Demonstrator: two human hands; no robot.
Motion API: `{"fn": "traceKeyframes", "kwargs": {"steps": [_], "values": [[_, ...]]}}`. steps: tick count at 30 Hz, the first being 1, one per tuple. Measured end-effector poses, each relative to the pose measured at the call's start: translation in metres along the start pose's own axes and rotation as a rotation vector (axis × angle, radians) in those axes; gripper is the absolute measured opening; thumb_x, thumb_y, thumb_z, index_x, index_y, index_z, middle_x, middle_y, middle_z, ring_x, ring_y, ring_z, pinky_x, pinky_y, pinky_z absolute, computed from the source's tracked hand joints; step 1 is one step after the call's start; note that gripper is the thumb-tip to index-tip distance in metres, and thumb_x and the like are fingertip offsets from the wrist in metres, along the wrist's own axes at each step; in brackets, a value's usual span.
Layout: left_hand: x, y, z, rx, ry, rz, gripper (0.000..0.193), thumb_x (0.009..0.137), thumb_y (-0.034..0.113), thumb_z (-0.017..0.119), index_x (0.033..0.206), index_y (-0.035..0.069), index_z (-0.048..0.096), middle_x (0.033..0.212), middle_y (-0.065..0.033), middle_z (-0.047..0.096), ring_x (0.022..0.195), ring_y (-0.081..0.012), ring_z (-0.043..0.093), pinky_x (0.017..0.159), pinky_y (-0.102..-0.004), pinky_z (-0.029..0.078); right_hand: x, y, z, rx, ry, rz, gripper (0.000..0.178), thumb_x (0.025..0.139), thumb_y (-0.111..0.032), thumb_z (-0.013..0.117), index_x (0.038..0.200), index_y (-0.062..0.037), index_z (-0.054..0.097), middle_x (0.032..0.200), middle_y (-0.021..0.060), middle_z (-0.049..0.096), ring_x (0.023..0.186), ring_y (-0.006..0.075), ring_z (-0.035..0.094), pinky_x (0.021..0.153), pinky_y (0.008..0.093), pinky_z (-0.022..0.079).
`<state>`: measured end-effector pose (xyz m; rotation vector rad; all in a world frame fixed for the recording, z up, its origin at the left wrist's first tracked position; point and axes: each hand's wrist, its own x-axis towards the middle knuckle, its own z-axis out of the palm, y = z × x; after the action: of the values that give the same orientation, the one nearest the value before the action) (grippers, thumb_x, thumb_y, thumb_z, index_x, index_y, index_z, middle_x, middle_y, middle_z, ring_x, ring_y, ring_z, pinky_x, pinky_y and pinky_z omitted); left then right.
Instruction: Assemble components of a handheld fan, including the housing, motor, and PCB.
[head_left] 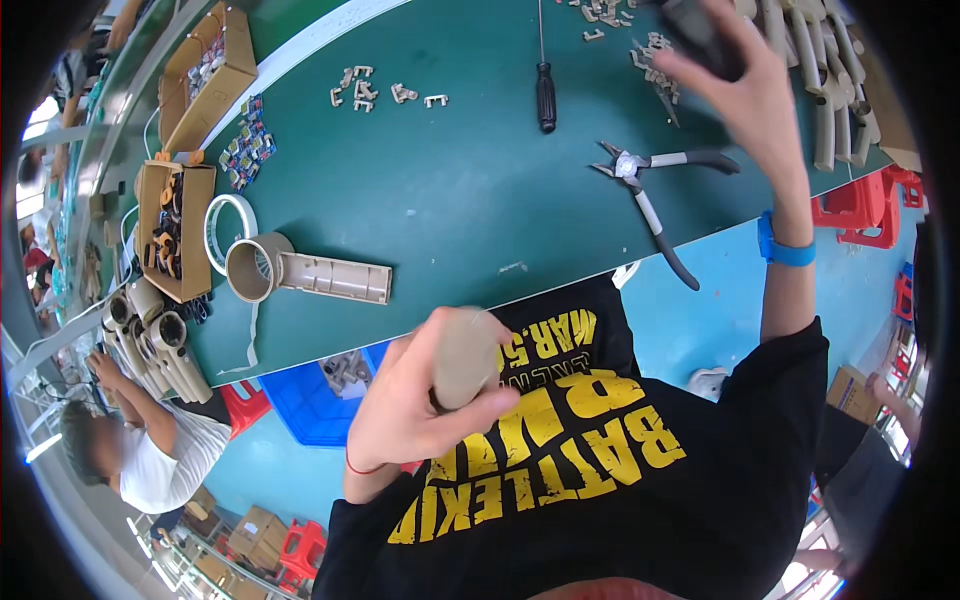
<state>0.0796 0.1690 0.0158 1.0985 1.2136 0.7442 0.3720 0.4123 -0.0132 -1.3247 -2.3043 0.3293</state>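
My left hand point(400, 400), close to my chest, is wrapped round a beige rounded plastic part point(468, 358); its far side is hidden. Over the far right of the table, my right hand point(745, 95) is closed about a dark bulky object point(700, 38), its kind unclear at the frame's edge. Below that hand lie a pointed metal tip point(668, 105) and a pile of small beige clips point(652, 62). Pliers point(628, 168) with black and white handles lie spread on the green table point(450, 200). A black-handled screwdriver point(545, 98) is left of them.
A beige hair-dryer-like housing point(335, 277) lies near a white tape roll point(231, 232). Cardboard boxes point(176, 230) of parts line the left side. More beige housings point(825, 90) are stacked far right. A blue bin point(305, 405) stands below the table edge. A co-worker point(150, 450) sits left.
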Motion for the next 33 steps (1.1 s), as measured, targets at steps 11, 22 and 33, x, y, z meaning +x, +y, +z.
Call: {"fn": "traceKeyframes", "kwargs": {"steps": [11,22,33], "values": [[0.008,-0.023,0.026,-0.137,0.073,0.143,0.039,0.075,0.003,0.074,0.105,0.0,0.05,0.08,-0.0057,0.058,0.075,-0.0157,0.058,0.068,-0.0303,0.046,-0.02,-0.152,-0.001,1.647,0.099,0.287,0.041,0.092,-0.021,0.059,0.117,0.0094,0.047,0.106,0.0183,0.058,0.098,0.0234,0.059,0.086,0.0295,0.049],[0.002,-0.038,0.036,0.255,0.297,0.151,0.023,0.068,0.007,0.077,0.075,0.005,0.055,0.063,-0.0042,0.058,0.054,-0.0151,0.058,0.052,-0.0246,0.043,-0.041,-0.178,0.044,2.088,-0.096,0.029,0.024,0.081,-0.011,0.067,0.095,0.0024,0.053,0.089,0.0124,0.062,0.082,0.0184,0.062,0.076,0.026,0.053],[-0.001,-0.036,0.034,0.352,0.369,0.126,0.023,0.065,0.005,0.076,0.075,0.003,0.055,0.063,-0.0085,0.058,0.054,-0.0207,0.06,0.052,-0.0258,0.045,-0.046,-0.131,0.069,2.431,-0.245,-0.287,0.017,0.071,-0.001,0.076,0.073,-0.0045,0.059,0.073,0.0065,0.065,0.066,0.0134,0.065,0.067,0.0225,0.057]]}}
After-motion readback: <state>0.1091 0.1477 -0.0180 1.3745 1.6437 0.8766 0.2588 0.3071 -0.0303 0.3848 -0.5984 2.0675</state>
